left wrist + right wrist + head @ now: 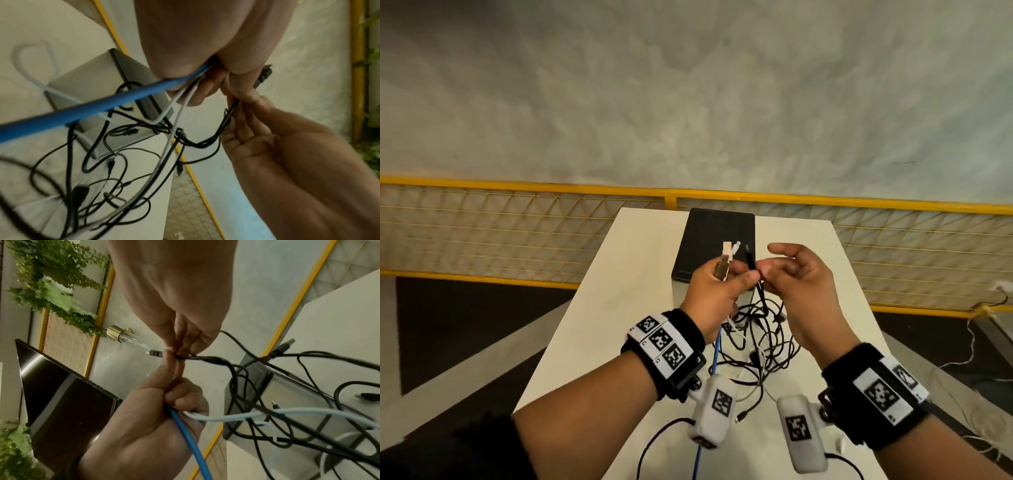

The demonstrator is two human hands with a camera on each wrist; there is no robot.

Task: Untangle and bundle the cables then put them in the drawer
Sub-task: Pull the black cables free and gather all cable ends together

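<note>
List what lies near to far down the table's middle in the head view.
Loose black plug → cable tangle → left hand and right hand, side by side, both holding cable ends → black box → yellow rail.

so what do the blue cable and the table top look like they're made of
Blue cable: probably a rubber or plastic jacket, smooth and matte, thick and evenly coloured. Table top: looks like white laminate or painted board, flat, with little shine; what lies under the surface cannot be told.
</note>
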